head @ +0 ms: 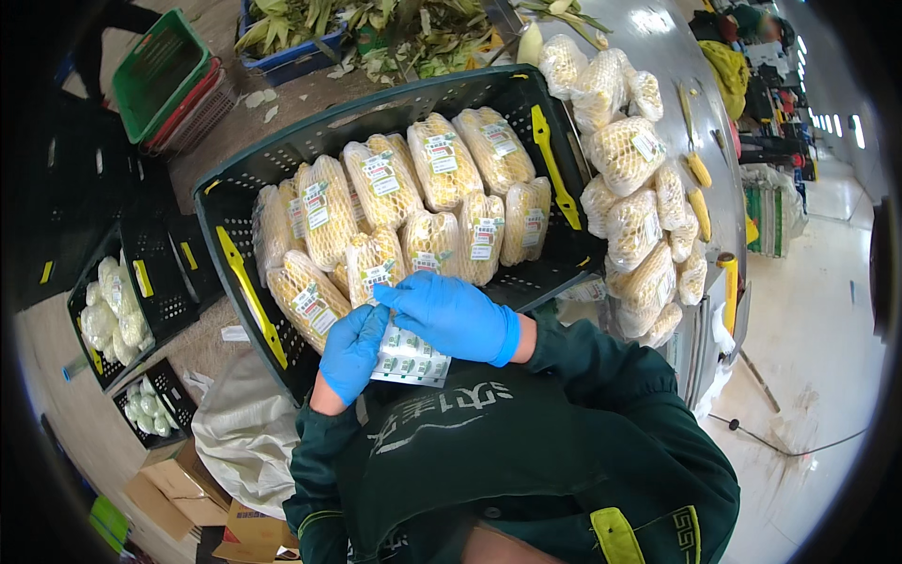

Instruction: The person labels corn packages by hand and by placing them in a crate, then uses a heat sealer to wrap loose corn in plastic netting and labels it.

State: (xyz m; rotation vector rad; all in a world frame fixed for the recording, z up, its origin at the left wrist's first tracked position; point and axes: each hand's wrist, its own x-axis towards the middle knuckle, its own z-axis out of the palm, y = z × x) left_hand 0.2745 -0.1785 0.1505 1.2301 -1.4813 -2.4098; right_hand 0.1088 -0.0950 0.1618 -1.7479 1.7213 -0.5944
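Observation:
Blue gloves cover both my hands, which meet in front of my chest. My left hand (pixel 354 352) pinches a sheet of small printed stickers (pixel 412 359) at its upper edge. The fingers of my right hand (pixel 451 317) are closed together over the sheet's top, touching my left fingertips; whether they grip a sticker is hidden. Just beyond them stands a black perforated plastic crate (pixel 282 141) with yellow handles. Inside it lie several packs of corn cobs (pixel 442 162) in white foam netting and clear film, with labels on them.
More netted corn packs (pixel 624 155) are heaped on a metal table (pixel 655 42) at right, beside loose small cobs (pixel 699 169). A blue crate of corn husks (pixel 296 56), stacked green and red baskets (pixel 158 77), other black crates (pixel 106 317) and a white sack (pixel 246 430) stand around.

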